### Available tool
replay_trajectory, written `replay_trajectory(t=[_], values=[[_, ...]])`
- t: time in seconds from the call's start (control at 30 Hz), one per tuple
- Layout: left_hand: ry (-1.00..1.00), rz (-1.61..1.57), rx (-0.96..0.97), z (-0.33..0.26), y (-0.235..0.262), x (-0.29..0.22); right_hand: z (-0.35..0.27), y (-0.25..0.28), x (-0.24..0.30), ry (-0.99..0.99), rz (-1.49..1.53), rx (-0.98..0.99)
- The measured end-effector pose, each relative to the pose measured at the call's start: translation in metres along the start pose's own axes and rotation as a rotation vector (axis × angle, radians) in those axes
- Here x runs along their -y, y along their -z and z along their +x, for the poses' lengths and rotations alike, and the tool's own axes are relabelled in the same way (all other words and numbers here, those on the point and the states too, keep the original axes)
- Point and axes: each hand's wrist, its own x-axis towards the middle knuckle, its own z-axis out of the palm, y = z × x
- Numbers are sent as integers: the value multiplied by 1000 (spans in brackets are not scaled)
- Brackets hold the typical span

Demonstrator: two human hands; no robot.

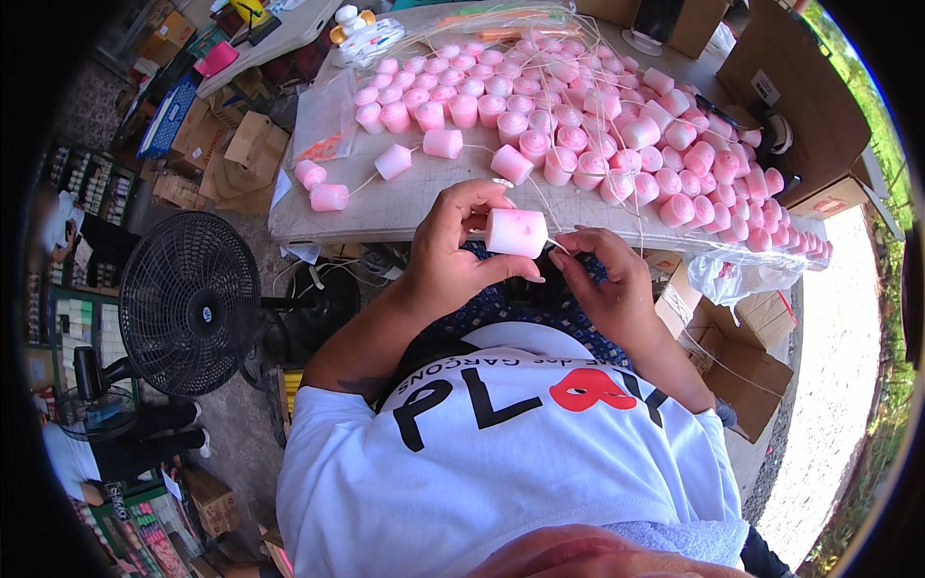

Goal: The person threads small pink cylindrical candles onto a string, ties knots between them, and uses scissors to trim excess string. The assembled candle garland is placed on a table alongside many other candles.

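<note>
My left hand [440,252] is closed around a pale pink, cylinder-shaped candle [515,233], held sideways just off the table's near edge. At the candle's right end, my right hand [614,286] pinches a thin white wick cord [554,243] between thumb and forefinger. Beyond my left hand, a few more pink candles lie on the table joined by cord, among them one candle [442,144] and another candle [330,197] at the far left of the line. Part of the held candle is hidden by my fingers.
Many pink candles [568,116] cover the table [385,217], with loose cords across them. A clear plastic bag [323,116] lies at the left. Cardboard boxes [809,87] stand at the right. A black fan [190,303] is at my left, and people are farther off.
</note>
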Motion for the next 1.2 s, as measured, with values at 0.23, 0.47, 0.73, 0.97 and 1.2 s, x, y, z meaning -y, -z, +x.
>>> replay_trajectory(t=[0.23, 0.47, 0.73, 0.97, 1.2], values=[[-85, -10, 9, 2, -8, 0, 0, 0, -11, 98, -41, 36], [20, -162, 67, -3, -15, 2, -5, -11, 7, -142, 229, 68], [-182, 274, 69, 6, -4, -13, -5, -8, -4, -88, 100, 85], [-159, 463, -514, -2, 108, -49, 14, -8, -27, 57, -203, 105], [-426, -172, -623, -62, 208, -153, 48, -66, -64, 1, 145, 167]])
